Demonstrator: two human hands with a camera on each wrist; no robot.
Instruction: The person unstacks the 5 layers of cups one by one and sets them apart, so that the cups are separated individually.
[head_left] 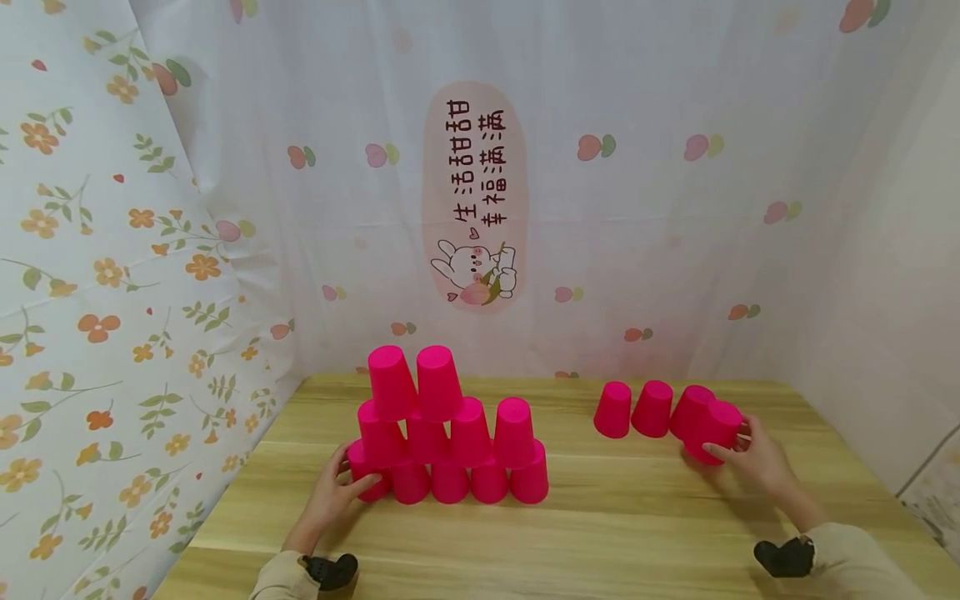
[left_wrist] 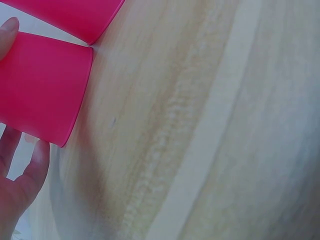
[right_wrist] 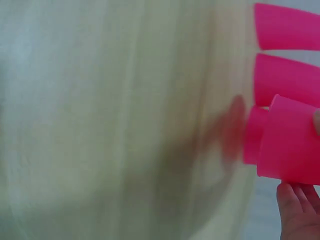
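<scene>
Pink cups stand upside down in a stepped stack at the left, with several in the bottom row, several in the middle row [head_left: 514, 432] and two top cups [head_left: 438, 383]. My left hand [head_left: 333, 492] grips the leftmost bottom cup [left_wrist: 40, 87], thumb on one side and fingers on the other. At the right, my right hand [head_left: 761, 458] holds another upside-down pink cup [head_left: 714, 433] between thumb and fingers. In the right wrist view, this held cup [right_wrist: 292, 142] overlaps a cup behind it, and its shadow falls on the table.
Three more upside-down cups [head_left: 651, 408] stand in a row at the back right of the wooden table [head_left: 600, 533]. A white printed curtain [head_left: 637, 217] hangs behind the table, and a flowered cloth [head_left: 97, 275] hangs along the left side.
</scene>
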